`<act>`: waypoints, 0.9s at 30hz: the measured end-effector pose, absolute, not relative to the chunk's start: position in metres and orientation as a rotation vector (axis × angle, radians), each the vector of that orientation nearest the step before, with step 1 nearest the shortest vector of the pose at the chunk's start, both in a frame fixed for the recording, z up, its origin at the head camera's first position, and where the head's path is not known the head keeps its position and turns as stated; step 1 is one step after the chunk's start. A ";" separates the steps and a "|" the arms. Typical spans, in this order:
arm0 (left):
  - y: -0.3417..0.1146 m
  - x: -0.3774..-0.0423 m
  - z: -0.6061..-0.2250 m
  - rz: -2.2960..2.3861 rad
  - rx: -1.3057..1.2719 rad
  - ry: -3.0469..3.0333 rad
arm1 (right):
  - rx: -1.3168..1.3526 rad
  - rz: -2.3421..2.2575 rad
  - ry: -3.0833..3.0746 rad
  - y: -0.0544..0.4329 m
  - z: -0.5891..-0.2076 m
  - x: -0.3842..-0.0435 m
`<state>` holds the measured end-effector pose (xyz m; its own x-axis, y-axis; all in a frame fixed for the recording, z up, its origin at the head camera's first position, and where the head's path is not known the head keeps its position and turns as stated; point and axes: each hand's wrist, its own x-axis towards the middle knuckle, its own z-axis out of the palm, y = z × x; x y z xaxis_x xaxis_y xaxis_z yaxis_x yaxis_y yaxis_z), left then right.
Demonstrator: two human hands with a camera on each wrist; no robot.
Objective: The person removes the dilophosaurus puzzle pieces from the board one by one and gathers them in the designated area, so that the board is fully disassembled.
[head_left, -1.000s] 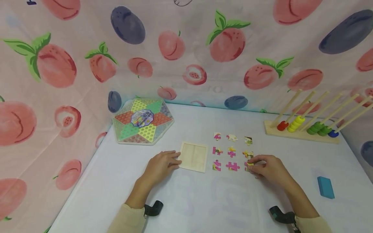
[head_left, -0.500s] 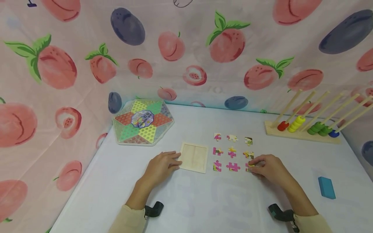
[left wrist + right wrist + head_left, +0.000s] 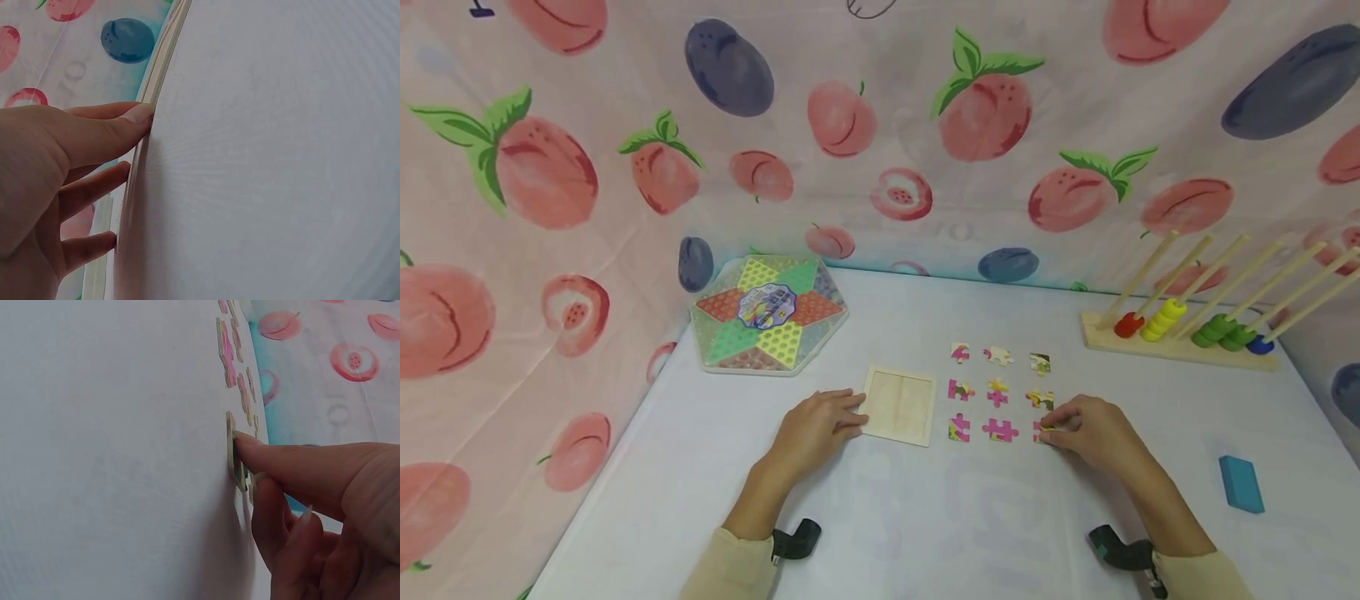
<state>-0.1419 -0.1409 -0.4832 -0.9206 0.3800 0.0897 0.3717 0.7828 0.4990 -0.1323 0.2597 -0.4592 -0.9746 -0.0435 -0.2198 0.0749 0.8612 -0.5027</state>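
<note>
My left hand [image 3: 820,429] touches the left edge of a shallow wooden puzzle tray [image 3: 898,404] with its fingertips, the fingers fairly straight. In the left wrist view the thumb [image 3: 134,119] lies against the tray's edge. Right of the tray, several pink, yellow and green jigsaw pieces [image 3: 1000,430] lie in rows. My right hand [image 3: 1090,429] pinches the jigsaw piece [image 3: 1037,433] at the near right corner of these rows, its fingers curled. The right wrist view shows the thumb on that piece [image 3: 231,450], low over the white table; the fingers hide part of it.
A hexagonal Chinese checkers board [image 3: 767,312] lies at the back left. At the back right stands a wooden bead abacus [image 3: 1180,342] with tall slanted rods. A blue block [image 3: 1242,483] lies to the right of my right hand. A fruit-print cloth [image 3: 880,125] hangs behind the table.
My right hand and the corner jigsaw piece have shifted very slightly, with more of the piece now under the fingers. The left hand and tray have stayed put.
</note>
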 end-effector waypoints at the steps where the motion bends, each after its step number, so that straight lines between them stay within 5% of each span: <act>1: -0.141 -0.142 -0.483 0.819 0.624 2.952 | 0.020 -0.773 2.815 0.260 -0.459 -0.132; 27: -0.140 -0.145 -0.482 0.809 0.709 2.957 | 0.045 -0.789 2.880 0.263 -0.459 -0.124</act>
